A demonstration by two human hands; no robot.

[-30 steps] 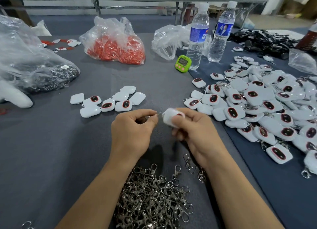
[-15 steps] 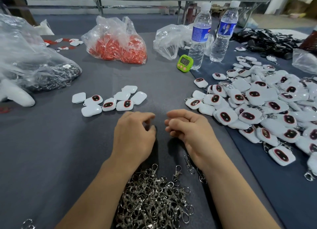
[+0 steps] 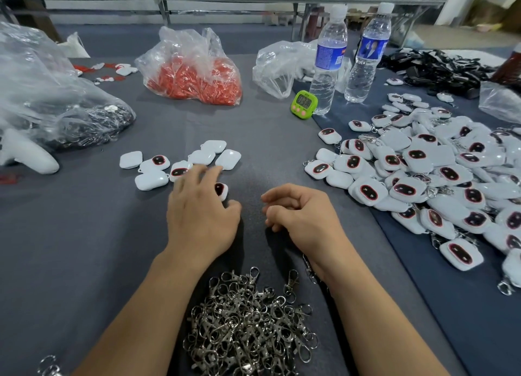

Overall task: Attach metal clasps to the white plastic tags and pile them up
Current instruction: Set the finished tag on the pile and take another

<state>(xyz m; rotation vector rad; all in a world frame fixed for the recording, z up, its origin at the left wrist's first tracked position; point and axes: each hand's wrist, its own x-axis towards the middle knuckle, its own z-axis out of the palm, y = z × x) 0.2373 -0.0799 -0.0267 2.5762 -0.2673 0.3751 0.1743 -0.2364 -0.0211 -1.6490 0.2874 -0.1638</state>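
L hand [image 3: 201,215] reached fwd, fingers [image 3: 207,174] spread on white tag [image 3: 222,191]; R hand [image 3: 306,219] loosely curled, empty.

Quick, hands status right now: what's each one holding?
Left hand: open, fingers spread over the loose white tags, gripping nothing.
Right hand: loosely curled, resting on the table, nothing visible in it.

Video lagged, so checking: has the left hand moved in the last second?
Yes. The left hand has gone forward, away from the clasps, and its fingers now reach the small group of loose tags.
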